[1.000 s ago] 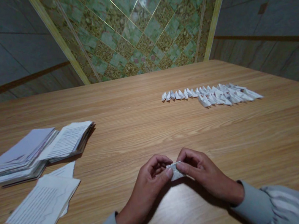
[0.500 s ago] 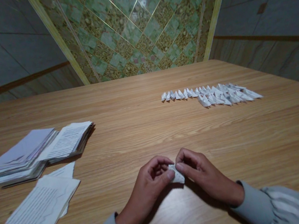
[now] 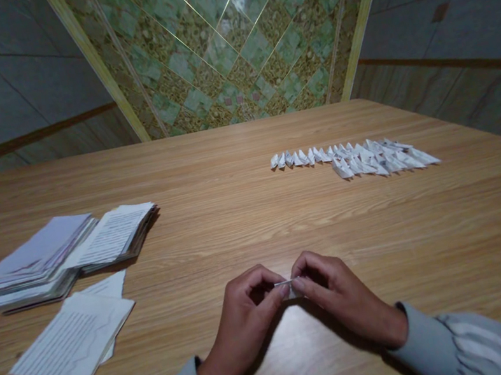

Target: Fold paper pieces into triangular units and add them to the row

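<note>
Between my two hands is a small folded piece of paper [image 3: 291, 291], white and mostly covered by the fingers. My left hand [image 3: 253, 313] pinches its left side between thumb and forefinger. From the other side, my right hand [image 3: 334, 289] pinches it the same way, the fingertips of both hands nearly meeting. A thin edge of the paper faces up, and its lower part shows beneath the thumbs. Both hands are low over the near middle of the wooden table [image 3: 217, 219].
Loose written sheets [image 3: 74, 341] lie at the left, in front of an open notebook or stack of papers [image 3: 113, 234]. Rows of small folded paper shapes [image 3: 372, 159] stand at the back right. A tiled wall [image 3: 218, 44] rises beyond the table.
The folded paper has been turned so its thin edge shows instead of its flat face. Both thumbs have come closer together; the other papers are unmoved.
</note>
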The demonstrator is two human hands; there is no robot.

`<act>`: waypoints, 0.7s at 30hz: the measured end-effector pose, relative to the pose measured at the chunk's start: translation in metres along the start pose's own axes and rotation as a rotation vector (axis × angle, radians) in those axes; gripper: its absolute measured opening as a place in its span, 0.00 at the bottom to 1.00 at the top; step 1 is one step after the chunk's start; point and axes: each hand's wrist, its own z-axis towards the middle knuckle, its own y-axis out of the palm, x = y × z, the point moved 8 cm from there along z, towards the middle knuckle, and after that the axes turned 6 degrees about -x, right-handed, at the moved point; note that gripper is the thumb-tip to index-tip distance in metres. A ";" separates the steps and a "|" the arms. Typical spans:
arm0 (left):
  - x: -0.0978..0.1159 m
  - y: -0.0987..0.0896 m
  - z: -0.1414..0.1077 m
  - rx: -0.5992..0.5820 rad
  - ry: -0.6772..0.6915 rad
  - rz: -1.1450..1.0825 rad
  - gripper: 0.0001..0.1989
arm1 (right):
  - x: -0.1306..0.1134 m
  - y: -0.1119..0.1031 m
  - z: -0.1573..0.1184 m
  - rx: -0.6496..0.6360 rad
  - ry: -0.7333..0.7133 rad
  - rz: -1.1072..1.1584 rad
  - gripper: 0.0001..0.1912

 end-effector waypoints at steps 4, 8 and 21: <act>-0.003 0.003 0.000 -0.045 -0.025 -0.058 0.09 | -0.002 0.001 0.000 -0.010 -0.035 0.028 0.14; -0.010 0.006 0.002 -0.063 -0.079 -0.218 0.08 | 0.000 -0.002 -0.001 0.023 -0.038 0.106 0.15; 0.002 0.004 -0.001 -0.070 0.047 0.052 0.10 | -0.004 0.001 0.002 -0.012 -0.011 0.008 0.09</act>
